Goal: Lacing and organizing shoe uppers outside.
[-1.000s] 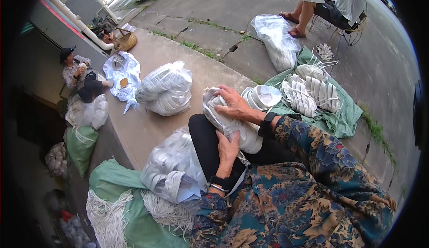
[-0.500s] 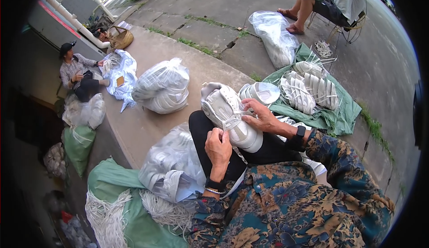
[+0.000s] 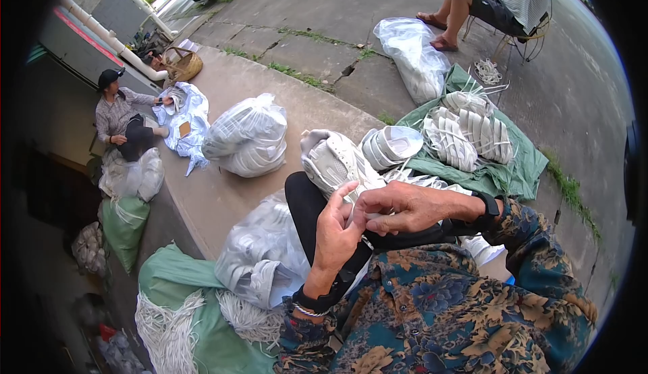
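the person sits with a white sneaker [image 3: 335, 161] lying across the lap, its toe pointing up and away toward the left. the left hand [image 3: 337, 229] rises in front of the shoe's near end, fingers straight and loosely parted, the thumb meeting the fingertips of the right hand [image 3: 398, 207]; whether this grip pinches a lace or anything else cannot be told. the right hand lies flat over the shoe's rear part, fingers curled toward the left hand, touching the sneaker but not wrapped around it.

just beyond the shoe, 1 pale shoe sole [image 3: 391, 146] rests at the edge of a green tarp [image 3: 520, 171], which carries a heap of more white shoe parts [image 3: 469, 128]. a clear plastic bag [image 3: 413, 57] of white pieces stands farther out on the pavement. left of the lap, on the concrete ledge [image 3: 216, 198], sit 2 full clear bags, one near [image 3: 260, 249] and one farther [image 3: 248, 136]. bundles of white laces [image 3: 169, 330] spill over a green sack [image 3: 172, 276] below. another person [image 3: 121, 118] sits at the left, and a second seated person [image 3: 503, 0] is at the top right.
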A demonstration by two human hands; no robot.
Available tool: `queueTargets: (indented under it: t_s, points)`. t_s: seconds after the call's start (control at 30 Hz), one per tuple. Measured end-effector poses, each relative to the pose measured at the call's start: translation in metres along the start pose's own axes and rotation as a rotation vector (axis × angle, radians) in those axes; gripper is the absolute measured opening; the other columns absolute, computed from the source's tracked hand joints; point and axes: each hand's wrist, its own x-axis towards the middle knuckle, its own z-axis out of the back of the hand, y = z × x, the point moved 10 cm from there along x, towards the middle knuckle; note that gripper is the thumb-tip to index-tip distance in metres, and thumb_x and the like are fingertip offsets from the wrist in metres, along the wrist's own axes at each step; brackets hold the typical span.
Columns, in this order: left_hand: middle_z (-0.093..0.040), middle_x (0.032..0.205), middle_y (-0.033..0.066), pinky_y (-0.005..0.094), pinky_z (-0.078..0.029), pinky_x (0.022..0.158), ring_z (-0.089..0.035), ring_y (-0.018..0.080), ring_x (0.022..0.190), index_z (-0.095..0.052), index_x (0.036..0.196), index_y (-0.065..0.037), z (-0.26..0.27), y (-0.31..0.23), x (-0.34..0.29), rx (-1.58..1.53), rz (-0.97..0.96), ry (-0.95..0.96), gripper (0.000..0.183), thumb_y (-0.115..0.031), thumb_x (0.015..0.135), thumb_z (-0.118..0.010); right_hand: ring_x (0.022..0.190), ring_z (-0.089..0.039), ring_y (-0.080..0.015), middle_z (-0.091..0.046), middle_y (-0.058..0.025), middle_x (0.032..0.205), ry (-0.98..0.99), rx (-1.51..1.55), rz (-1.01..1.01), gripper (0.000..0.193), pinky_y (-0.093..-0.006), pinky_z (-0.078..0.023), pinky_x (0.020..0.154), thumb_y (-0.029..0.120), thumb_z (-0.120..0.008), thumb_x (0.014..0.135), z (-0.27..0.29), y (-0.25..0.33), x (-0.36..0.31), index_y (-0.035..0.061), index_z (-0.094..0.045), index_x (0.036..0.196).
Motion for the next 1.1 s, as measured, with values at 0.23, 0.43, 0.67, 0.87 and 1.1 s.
queueTargets:
  t_s: [0.23,0.43,0.67,0.87,1.1]
  points:
    - [-0.054,0.063,0.0027,0.0188,-0.034,0.048,-0.046,0.0064,0.053,-0.057,0.084,0.002,0.003,-0.102,-0.042,0.206,-0.007,0.115,0.017,-0.015,0.089,-0.053,0.079,-0.061,-0.0116,-0.064,-0.0063,0.089,-0.218,0.372,0.110,0.015,-0.0257,-0.049,0.074,0.004,-0.051,0.085,0.062,0.006,0.006,-0.0017,-0.059,0.096]
    - [-0.042,0.057,0.0080,0.0272,-0.036,0.034,-0.039,0.0151,0.041,-0.041,0.081,-0.002,0.051,-0.191,-0.080,-0.106,-0.315,-0.069,0.019,-0.017,0.092,-0.047,0.105,-0.055,-0.0321,-0.048,-0.0200,0.125,-0.176,-0.315,0.225,0.019,-0.0378,-0.039,0.096,-0.001,-0.053,0.074,-0.003,-0.035,0.033,0.0025,-0.063,0.089]
    - [-0.050,0.074,0.0083,0.0328,-0.041,0.062,-0.051,0.0196,0.072,-0.044,0.081,-0.007,0.155,-0.179,-0.095,-0.085,-0.340,-0.446,0.017,-0.019,0.091,-0.045,0.077,-0.058,-0.0092,-0.064,-0.0043,0.084,0.074,0.412,0.033,0.016,-0.0220,-0.045,0.071,0.011,-0.058,0.085,0.000,-0.022,0.050,-0.0020,-0.064,0.092]
    - [-0.054,0.088,0.0076,0.0437,-0.037,0.082,-0.049,0.0209,0.091,-0.048,0.079,-0.008,0.304,-0.039,-0.164,-0.588,-0.130,-0.661,0.020,-0.021,0.092,-0.041,0.066,-0.049,-0.0110,-0.049,-0.0011,0.078,-0.655,1.291,0.213,0.022,-0.0298,-0.046,0.070,0.003,-0.052,0.085,0.222,-0.063,-0.007,0.0028,-0.048,0.106]
    - [-0.056,0.083,0.0093,0.0458,-0.035,0.086,-0.052,0.0243,0.086,-0.051,0.081,-0.006,0.431,0.117,-0.280,-0.990,-0.067,-0.983,0.017,-0.015,0.088,-0.039,0.061,-0.053,-0.0127,-0.054,-0.0027,0.072,-1.259,1.042,0.142,0.013,-0.0229,-0.051,0.058,0.001,-0.054,0.084,0.344,-0.075,-0.160,0.0015,-0.055,0.097]
